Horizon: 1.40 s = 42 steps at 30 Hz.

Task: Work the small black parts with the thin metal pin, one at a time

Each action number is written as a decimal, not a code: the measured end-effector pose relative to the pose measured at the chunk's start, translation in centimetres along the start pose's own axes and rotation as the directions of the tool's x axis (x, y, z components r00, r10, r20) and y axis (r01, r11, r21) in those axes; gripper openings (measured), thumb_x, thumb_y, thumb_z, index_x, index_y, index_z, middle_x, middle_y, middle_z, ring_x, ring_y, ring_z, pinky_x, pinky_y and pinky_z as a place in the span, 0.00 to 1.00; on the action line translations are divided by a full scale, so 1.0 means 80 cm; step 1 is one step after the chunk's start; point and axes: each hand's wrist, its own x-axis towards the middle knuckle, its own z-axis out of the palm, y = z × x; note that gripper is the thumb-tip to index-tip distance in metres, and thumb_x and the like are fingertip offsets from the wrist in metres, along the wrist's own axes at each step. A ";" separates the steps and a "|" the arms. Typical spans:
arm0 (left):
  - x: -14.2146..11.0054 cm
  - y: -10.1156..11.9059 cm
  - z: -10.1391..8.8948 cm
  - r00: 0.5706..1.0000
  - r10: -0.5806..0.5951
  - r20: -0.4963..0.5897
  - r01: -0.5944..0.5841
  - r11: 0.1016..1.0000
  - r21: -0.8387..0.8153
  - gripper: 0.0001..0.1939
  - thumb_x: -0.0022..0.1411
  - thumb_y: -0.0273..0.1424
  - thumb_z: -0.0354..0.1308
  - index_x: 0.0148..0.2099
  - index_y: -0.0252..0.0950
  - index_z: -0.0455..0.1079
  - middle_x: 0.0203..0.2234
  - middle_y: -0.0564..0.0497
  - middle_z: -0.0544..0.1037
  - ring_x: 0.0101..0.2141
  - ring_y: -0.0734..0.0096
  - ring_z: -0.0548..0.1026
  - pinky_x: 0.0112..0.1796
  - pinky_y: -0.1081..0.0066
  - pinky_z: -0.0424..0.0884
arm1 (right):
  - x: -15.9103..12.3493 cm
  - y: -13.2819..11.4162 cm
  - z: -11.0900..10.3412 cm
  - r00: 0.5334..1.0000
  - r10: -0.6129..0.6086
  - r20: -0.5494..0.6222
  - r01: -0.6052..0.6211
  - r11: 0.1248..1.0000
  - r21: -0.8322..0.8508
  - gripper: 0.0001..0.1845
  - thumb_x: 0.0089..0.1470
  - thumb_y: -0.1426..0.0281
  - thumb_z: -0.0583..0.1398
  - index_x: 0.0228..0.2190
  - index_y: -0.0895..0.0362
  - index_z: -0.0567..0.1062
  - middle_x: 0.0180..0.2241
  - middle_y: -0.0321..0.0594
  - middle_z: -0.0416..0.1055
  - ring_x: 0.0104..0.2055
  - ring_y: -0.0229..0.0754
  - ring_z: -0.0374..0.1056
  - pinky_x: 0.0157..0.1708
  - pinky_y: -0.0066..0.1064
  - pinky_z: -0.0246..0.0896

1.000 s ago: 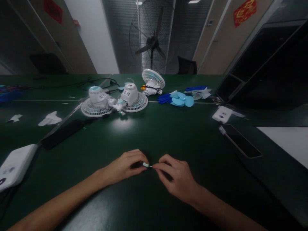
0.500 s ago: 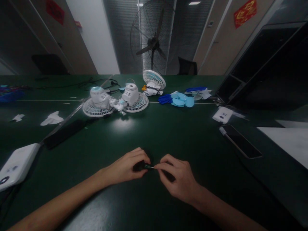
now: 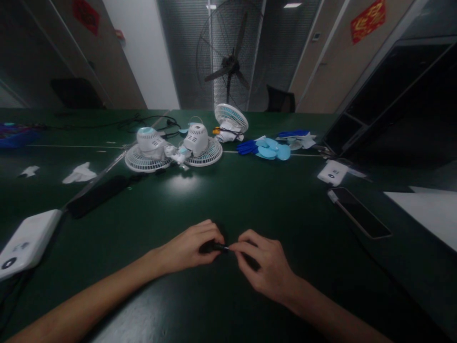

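Over the front middle of the dark green table, my left hand (image 3: 196, 244) is closed on the dark handle of what looks like a small screwdriver (image 3: 220, 247). Its thin, shiny metal shaft points right, toward my other hand. With thumb and fingertips pinched together, my right hand (image 3: 266, 264) grips the shaft's end. The very tip is hidden by those fingers. Most of the handle lies inside the curl of my left fingers, so its full shape does not show.
Beyond my hands, two white fans (image 3: 148, 159) (image 3: 203, 151) lie face down, with a third fan (image 3: 230, 121) behind. Blue gloves and light-blue discs (image 3: 273, 148) lie right of them. A phone (image 3: 359, 212) is at right, a white device (image 3: 28, 243) at left.
The camera view has shifted slightly, moving the background a little to the right. Both hands keep the same grip, and the dark handle looks turned a little.
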 end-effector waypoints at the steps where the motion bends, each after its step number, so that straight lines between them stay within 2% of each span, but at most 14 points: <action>1: 0.000 0.000 0.000 1.000 0.003 0.007 -0.003 1.000 0.005 0.08 0.69 0.25 0.61 0.50 0.38 0.71 0.41 0.48 0.76 0.43 0.63 0.73 0.46 0.65 0.68 | 0.001 0.000 0.001 1.000 -0.011 0.011 0.011 1.000 0.004 0.14 0.66 0.74 0.58 0.47 0.53 0.81 0.42 0.41 0.75 0.35 0.38 0.73 0.34 0.29 0.66; 8: 0.000 0.002 0.001 1.000 -0.005 0.010 0.004 0.999 0.044 0.10 0.68 0.26 0.62 0.50 0.38 0.71 0.43 0.47 0.76 0.45 0.62 0.73 0.48 0.63 0.69 | 0.000 0.002 0.005 0.999 -0.022 0.040 0.023 0.999 -0.029 0.14 0.69 0.73 0.57 0.51 0.51 0.79 0.44 0.41 0.75 0.36 0.39 0.72 0.35 0.30 0.66; 13: 0.001 0.002 0.000 0.999 -0.048 -0.013 0.048 0.998 0.033 0.13 0.66 0.27 0.64 0.52 0.38 0.72 0.44 0.47 0.76 0.46 0.61 0.73 0.49 0.61 0.69 | -0.001 0.004 0.005 0.999 -0.005 -0.049 0.003 0.999 -0.046 0.14 0.70 0.72 0.56 0.49 0.52 0.80 0.42 0.41 0.75 0.36 0.39 0.73 0.35 0.30 0.65; 16: 0.001 0.000 0.000 0.995 -0.096 -0.029 0.097 0.994 0.043 0.20 0.66 0.28 0.65 0.59 0.40 0.70 0.44 0.47 0.75 0.46 0.60 0.72 0.48 0.61 0.71 | 0.000 0.005 0.005 0.994 0.031 -0.102 -0.036 0.998 -0.046 0.13 0.70 0.73 0.57 0.49 0.52 0.80 0.42 0.41 0.74 0.36 0.39 0.73 0.34 0.30 0.66; 19: 0.000 -0.001 0.000 0.989 -0.142 -0.044 0.144 0.988 0.050 0.28 0.68 0.29 0.64 0.67 0.42 0.64 0.46 0.47 0.74 0.47 0.60 0.73 0.48 0.61 0.72 | 0.001 0.006 0.004 0.988 0.088 -0.129 -0.094 0.994 -0.048 0.13 0.70 0.72 0.57 0.49 0.52 0.80 0.42 0.41 0.74 0.36 0.39 0.73 0.34 0.30 0.67; 23: -0.003 -0.001 0.001 0.989 -0.135 -0.060 0.140 0.986 0.088 0.33 0.69 0.31 0.65 0.72 0.44 0.59 0.50 0.46 0.73 0.49 0.59 0.73 0.50 0.60 0.74 | 0.003 0.005 0.000 0.976 0.165 -0.140 -0.168 0.986 -0.015 0.13 0.70 0.72 0.56 0.47 0.52 0.81 0.43 0.41 0.74 0.36 0.40 0.74 0.33 0.30 0.69; 25: -0.004 -0.002 0.001 0.993 -0.105 -0.060 0.112 0.985 0.134 0.30 0.70 0.32 0.64 0.70 0.44 0.62 0.53 0.44 0.73 0.51 0.58 0.73 0.52 0.58 0.74 | 0.004 0.005 -0.002 0.972 0.190 -0.139 -0.191 0.982 0.008 0.13 0.69 0.72 0.57 0.47 0.52 0.81 0.43 0.41 0.75 0.37 0.40 0.74 0.34 0.30 0.70; 30: -0.005 -0.007 0.002 0.996 -0.043 -0.084 0.064 0.961 0.269 0.14 0.73 0.32 0.60 0.59 0.40 0.73 0.56 0.43 0.72 0.55 0.56 0.72 0.55 0.57 0.72 | 0.006 0.005 -0.003 0.967 0.213 -0.138 -0.209 0.977 0.046 0.12 0.69 0.72 0.57 0.46 0.52 0.81 0.43 0.41 0.75 0.37 0.41 0.75 0.34 0.31 0.71; 34: -0.005 -0.013 0.001 0.997 -0.022 -0.069 0.045 0.932 0.361 0.12 0.77 0.33 0.56 0.59 0.41 0.73 0.61 0.45 0.74 0.58 0.56 0.71 0.58 0.54 0.69 | 0.006 0.005 -0.003 0.969 0.216 -0.122 -0.211 0.976 0.056 0.12 0.69 0.73 0.58 0.47 0.53 0.81 0.43 0.41 0.74 0.38 0.41 0.74 0.36 0.31 0.72; 38: -0.007 -0.035 -0.019 0.997 -0.028 -0.069 0.057 0.886 0.461 0.14 0.78 0.36 0.53 0.61 0.42 0.72 0.58 0.45 0.77 0.59 0.56 0.72 0.58 0.54 0.69 | 0.005 0.005 -0.005 0.971 0.217 -0.105 -0.211 0.976 0.061 0.12 0.69 0.73 0.58 0.48 0.53 0.81 0.43 0.41 0.74 0.38 0.41 0.74 0.35 0.31 0.72; 42: -0.027 -0.084 -0.068 0.974 -0.110 -0.199 0.200 0.833 0.515 0.17 0.78 0.38 0.52 0.62 0.40 0.73 0.55 0.43 0.79 0.56 0.54 0.75 0.57 0.53 0.70 | 0.005 0.005 -0.006 0.970 0.218 -0.103 -0.209 0.974 0.090 0.12 0.69 0.73 0.59 0.48 0.53 0.81 0.43 0.41 0.74 0.37 0.40 0.74 0.35 0.31 0.72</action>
